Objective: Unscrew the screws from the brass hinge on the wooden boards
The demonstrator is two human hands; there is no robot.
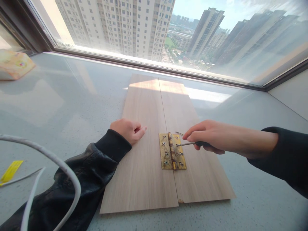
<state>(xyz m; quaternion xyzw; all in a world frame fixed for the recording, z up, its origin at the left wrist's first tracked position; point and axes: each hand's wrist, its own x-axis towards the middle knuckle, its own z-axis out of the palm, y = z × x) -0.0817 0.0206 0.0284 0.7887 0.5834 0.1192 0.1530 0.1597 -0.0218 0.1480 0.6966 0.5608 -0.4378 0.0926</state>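
Two pale wooden boards, a left one [139, 173] and a right one [204, 179], lie side by side. A worn brass hinge [166, 150] lies flat across their seam, with screws or screw holes in both leaves. My right hand [204, 136] is closed on a screwdriver [189, 143] with a dark handle. The screwdriver's shaft slants low over the right leaf, its tip at an upper hole or screw there. By my index finger is a thin metal piece [179, 133], too small to name. My left hand [128, 130] rests curled on the left board, beside the hinge.
The boards lie on a speckled pale sill [79, 128] below a large window [154, 32]. A white cable [69, 173] loops across the lower left, near a yellow tag [12, 171]. At the far left stands a yellowish packet [15, 65].
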